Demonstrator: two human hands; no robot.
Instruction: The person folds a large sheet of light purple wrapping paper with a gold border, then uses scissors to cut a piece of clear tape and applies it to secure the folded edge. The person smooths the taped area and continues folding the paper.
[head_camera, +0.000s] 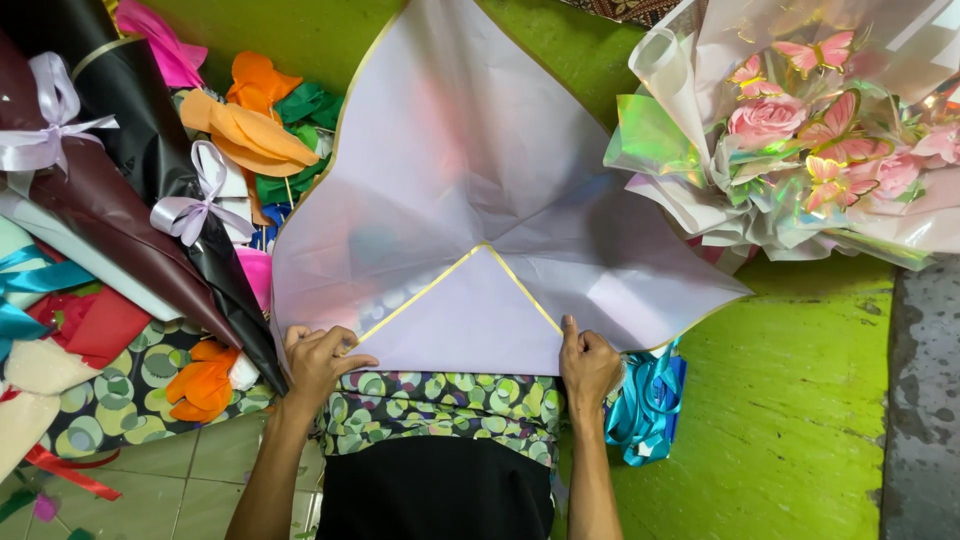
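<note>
My left hand (318, 362) and right hand (588, 362), well apart, each pinch the near folded edge of the pale lilac wrapping sheet (470, 170) spread over the green surface (790, 400) before me.

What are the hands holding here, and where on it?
Both hands, left hand and right hand, pinch the lilac wrapping sheet along its folded near edge.
</note>
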